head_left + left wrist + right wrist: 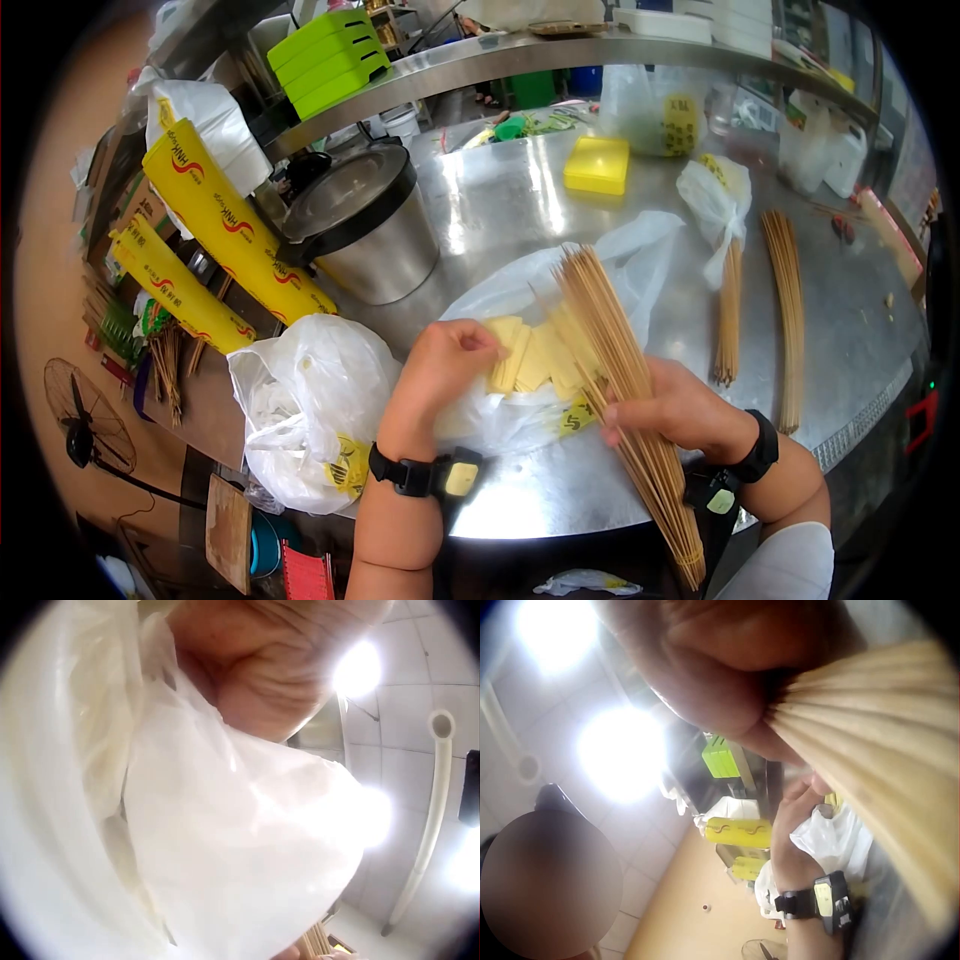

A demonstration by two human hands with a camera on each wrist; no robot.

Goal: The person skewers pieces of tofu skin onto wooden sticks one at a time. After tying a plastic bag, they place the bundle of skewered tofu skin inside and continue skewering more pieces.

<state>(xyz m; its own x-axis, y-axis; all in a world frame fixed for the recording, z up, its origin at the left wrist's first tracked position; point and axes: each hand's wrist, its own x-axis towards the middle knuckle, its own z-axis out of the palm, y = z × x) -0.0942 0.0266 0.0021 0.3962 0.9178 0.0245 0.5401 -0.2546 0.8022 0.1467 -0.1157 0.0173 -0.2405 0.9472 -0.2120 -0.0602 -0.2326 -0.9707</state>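
Right hand (680, 405) clamps skewer bundle (615, 350) near table (850, 300) front edge; left hand (440, 365) pinches yellow slices (525, 355) on plastic bag (620, 265).

A steel pot (365, 225) with a dark lid stands on the metal counter (860, 300) — yellow rolls (225, 225) lean beside it. Farther back lie a yellow box (597, 164) and green crates (327, 58) — a fan (88, 415) stands low on the left.
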